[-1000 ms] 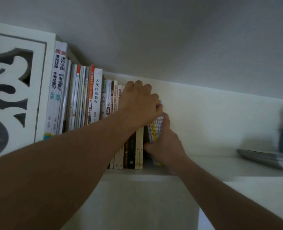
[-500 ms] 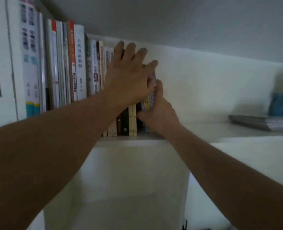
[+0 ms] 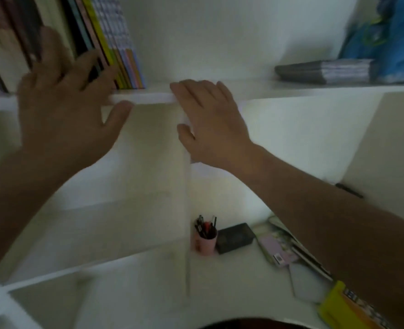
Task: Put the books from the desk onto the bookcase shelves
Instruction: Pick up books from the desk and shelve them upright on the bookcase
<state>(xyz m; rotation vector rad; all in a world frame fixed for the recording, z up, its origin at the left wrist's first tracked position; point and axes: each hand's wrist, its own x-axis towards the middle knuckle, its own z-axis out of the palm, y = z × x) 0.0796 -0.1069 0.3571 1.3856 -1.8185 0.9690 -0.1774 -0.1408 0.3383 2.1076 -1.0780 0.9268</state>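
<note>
White shelving filled the wall, and on the top shelf (image 3: 208,90) a row of books (image 3: 115,43) stood packed upright against the left side, presumably so each propped up its neighbour. Both hands were empty with fingers spread: the left hand (image 3: 63,110) hovered in front of the row's lower spines, the right hand (image 3: 210,124) hung just beside the shelf's front edge, well clear of the books. Whether either touched anything, blur hid. Down on the table (image 3: 231,281) more books (image 3: 298,252) lay loosely fanned beside a pink pen cup (image 3: 204,241) and a dark box (image 3: 235,237), with a yellow book (image 3: 338,309) nearest, waiting to go up. A flat stack (image 3: 324,71) and a blue object (image 3: 395,36) sat at the shelf's right end.
</note>
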